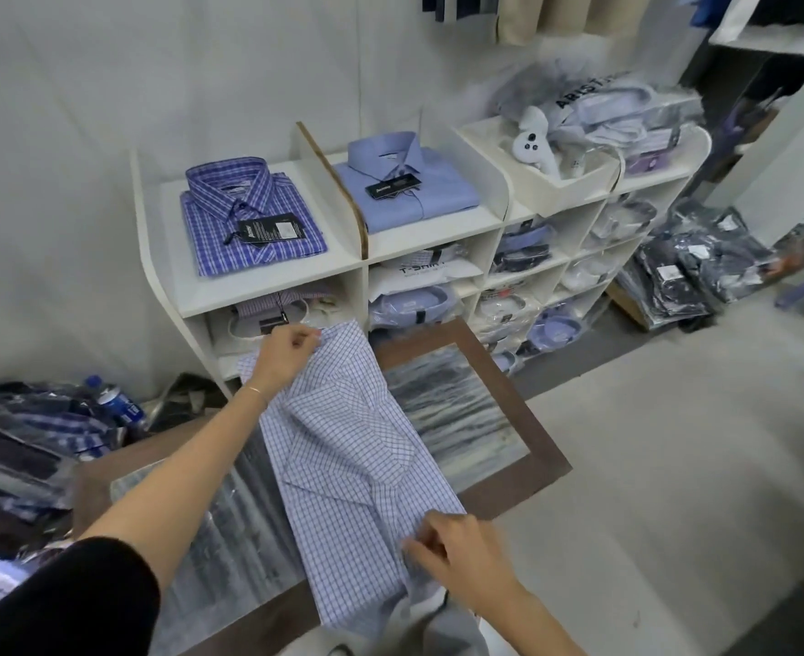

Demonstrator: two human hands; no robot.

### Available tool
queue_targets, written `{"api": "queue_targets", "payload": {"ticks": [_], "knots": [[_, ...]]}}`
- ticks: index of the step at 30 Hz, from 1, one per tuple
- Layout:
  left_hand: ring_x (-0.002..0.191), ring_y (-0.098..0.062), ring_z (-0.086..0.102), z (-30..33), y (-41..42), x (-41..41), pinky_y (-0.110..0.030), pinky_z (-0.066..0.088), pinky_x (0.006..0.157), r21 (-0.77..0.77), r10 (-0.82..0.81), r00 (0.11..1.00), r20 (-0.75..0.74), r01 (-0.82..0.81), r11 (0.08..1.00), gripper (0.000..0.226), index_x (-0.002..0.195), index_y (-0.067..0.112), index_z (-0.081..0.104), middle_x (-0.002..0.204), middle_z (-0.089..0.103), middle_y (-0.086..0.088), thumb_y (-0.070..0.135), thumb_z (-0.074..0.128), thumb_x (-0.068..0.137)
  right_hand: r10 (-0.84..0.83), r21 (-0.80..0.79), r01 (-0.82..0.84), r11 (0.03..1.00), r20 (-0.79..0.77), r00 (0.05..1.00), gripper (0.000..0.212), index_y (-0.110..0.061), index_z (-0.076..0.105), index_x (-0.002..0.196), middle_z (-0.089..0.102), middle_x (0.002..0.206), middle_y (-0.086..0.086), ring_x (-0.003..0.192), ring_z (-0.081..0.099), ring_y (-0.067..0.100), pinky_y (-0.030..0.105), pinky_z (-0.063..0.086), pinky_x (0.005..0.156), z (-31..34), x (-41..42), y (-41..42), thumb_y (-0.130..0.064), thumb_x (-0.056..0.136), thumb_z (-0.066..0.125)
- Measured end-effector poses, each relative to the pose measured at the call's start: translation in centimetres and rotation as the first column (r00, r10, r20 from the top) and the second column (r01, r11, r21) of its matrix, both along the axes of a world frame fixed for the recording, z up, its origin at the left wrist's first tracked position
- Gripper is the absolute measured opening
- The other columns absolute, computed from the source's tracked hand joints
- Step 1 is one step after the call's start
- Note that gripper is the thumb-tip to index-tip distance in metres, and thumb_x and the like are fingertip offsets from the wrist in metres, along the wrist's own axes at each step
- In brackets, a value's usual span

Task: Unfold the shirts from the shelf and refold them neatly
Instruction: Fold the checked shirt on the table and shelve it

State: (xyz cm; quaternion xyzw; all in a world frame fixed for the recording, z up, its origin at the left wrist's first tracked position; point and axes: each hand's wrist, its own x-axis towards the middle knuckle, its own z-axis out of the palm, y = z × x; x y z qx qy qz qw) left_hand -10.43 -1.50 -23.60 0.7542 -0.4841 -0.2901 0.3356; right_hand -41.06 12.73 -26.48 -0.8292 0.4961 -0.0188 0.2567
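I am looking down at a long white shirt with a fine blue check (357, 471), which is lying stretched across the dark brown framed worktop with a streaky grey centre panel (456, 409), running from the far edge by the shelf toward me, with folds and creases crossing its middle. My left hand (284, 355) is reaching to the far end of the shirt, and its fingers (306, 334) are curling round and pinching the cloth at that top edge. My right hand (456, 556) is sitting at the near end, its fingers (421, 549) bent and pinching the fabric near the lower right edge. A black sleeve (73, 603) is covering my left upper arm. Beyond the worktop a white cubby shelf unit (267, 286) is standing against the wall; on its top a folded blue and white plaid shirt with a black tag (248, 215) is lying in the left bay, and a folded plain light blue shirt with a black tag (404, 187) is lying in the next bay, a divider between them. The cubbies below are holding folded shirts in clear plastic bags (411, 305). A white soft toy (534, 137) is lying on the top right bay. To the left, a blue-capped bottle (116, 402) is resting among dark bagged clothes (35, 419).
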Motion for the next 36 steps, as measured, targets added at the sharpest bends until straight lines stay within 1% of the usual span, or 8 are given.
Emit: {"api": "queue_targets", "payload": {"ticks": [3, 5, 8, 19, 24, 29, 34, 36], "knots": [[0.103, -0.025, 0.062, -0.8, -3.2, -1.9, -0.025, 0.043, 0.087, 0.061, -0.01, 1.0, -0.001, 0.01, 0.998, 0.027, 0.112, -0.001, 0.066, 0.111, 0.068, -0.013, 0.017, 0.06, 0.093, 0.078, 0.02, -0.077, 0.997, -0.107, 0.991, 0.075, -0.024, 0.041, 0.085, 0.05, 0.078, -0.004, 0.07, 0.046, 0.017, 0.028, 0.036, 0.057, 0.7, 2.2, -0.5, -0.092, 0.066, 0.017], [0.095, -0.027, 0.064, -1.5, -4.8, -2.6, -0.032, 0.048, 0.086, 0.086, 0.012, 1.0, -0.003, -0.012, 0.996, 0.025, 0.101, 0.0, 0.07, 0.1, 0.071, -0.014, 0.022, 0.064, 0.091, 0.102, -0.053, -0.11, 0.992, -0.146, 0.984, 0.049, -0.021, 0.042, 0.084, 0.046, 0.07, -0.001, 0.063, 0.045, 0.019, 0.023, 0.017, 0.045, 0.7, 3.5, -0.7, -0.07, 0.084, 0.034], [0.069, -0.023, 0.056, -2.0, -6.1, -3.1, -0.034, 0.044, 0.068, 0.118, -0.007, 1.0, 0.025, 0.004, 0.993, 0.028, 0.071, 0.006, 0.066, 0.066, 0.061, -0.008, 0.028, 0.067, 0.088, 0.057, -0.137, -0.093, 0.986, -0.247, 0.967, 0.034, -0.029, 0.052, 0.053, 0.042, 0.037, -0.007, 0.028, 0.039, 0.007, 0.024, -0.005, 0.041, 0.3, 4.4, -0.7, -0.053, 0.072, 0.037], [0.062, -0.005, 0.042, -2.0, -7.7, -3.1, -0.024, 0.033, 0.072, 0.126, 0.17, 0.984, -0.061, -0.161, 0.979, 0.03, 0.064, 0.016, 0.049, 0.069, 0.048, 0.006, 0.014, 0.057, 0.093, 0.16, -0.216, -0.193, 0.957, -0.158, 0.974, 0.027, -0.031, 0.05, 0.057, 0.045, 0.039, -0.015, 0.03, 0.039, 0.002, 0.018, 0.009, 0.036, -0.6, 4.3, -0.2, -0.05, 0.073, 0.041], [0.095, -0.022, 0.059, -2.1, -5.6, -2.8, -0.033, 0.047, 0.089, 0.092, 0.053, 0.998, -0.019, -0.051, 0.994, 0.027, 0.112, 0.005, 0.06, 0.103, 0.064, -0.008, 0.02, 0.064, 0.09, 0.159, -0.122, -0.189, 0.974, -0.22, 0.963, 0.043, -0.029, 0.051, 0.059, 0.044, 0.041, -0.014, 0.038, 0.022, 0.004, 0.021, -0.003, 0.041, -1.0, 4.4, 0.6, -0.061, 0.081, 0.033], [0.103, -0.021, 0.06, -1.8, -0.4, -4.4, -0.043, 0.047, 0.094, -0.213, 0.055, 0.985, 0.166, -0.018, 0.977, 0.026, 0.114, 0.011, 0.061, 0.11, 0.065, -0.005, 0.023, 0.061, 0.091, 0.138, 0.006, -0.138, 0.99, -0.019, 0.99, 0.077, -0.014, 0.052, 0.098, 0.061, 0.086, 0.007, 0.072, 0.047, 0.018, 0.035, 0.042, 0.065, -1.2, 3.0, 2.5, -0.071, 0.079, 0.004], [0.104, -0.017, 0.052, -2.8, 7.1, -7.5, -0.029, 0.035, 0.093, -0.341, 0.06, 0.978, 0.202, 0.013, 0.94, 0.018, 0.11, 0.015, 0.064, 0.11, 0.063, 0.001, 0.02, 0.053, 0.097, 0.023, -0.141, -0.033, 0.989, -0.076, 0.997, 0.037, -0.025, 0.058, 0.093, 0.066, 0.076, -0.007, 0.06, 0.05, 0.015, 0.028, 0.036, 0.059, -2.2, 0.7, 5.5, -0.055, 0.091, 0.038], [0.103, -0.016, 0.052, -3.0, 9.5, -8.8, -0.027, 0.036, 0.092, -0.383, 0.057, 0.98, 0.19, 0.02, 0.924, 0.016, 0.109, 0.014, 0.063, 0.108, 0.061, 0.0, 0.018, 0.053, 0.097, -0.052, -0.02, 0.051, 0.999, -0.066, 0.996, 0.034, -0.028, 0.054, 0.108, 0.069, 0.088, -0.004, 0.071, 0.054, 0.017, 0.028, 0.035, 0.064, -2.4, 0.6, 6.5, -0.053, 0.092, 0.04]]}}
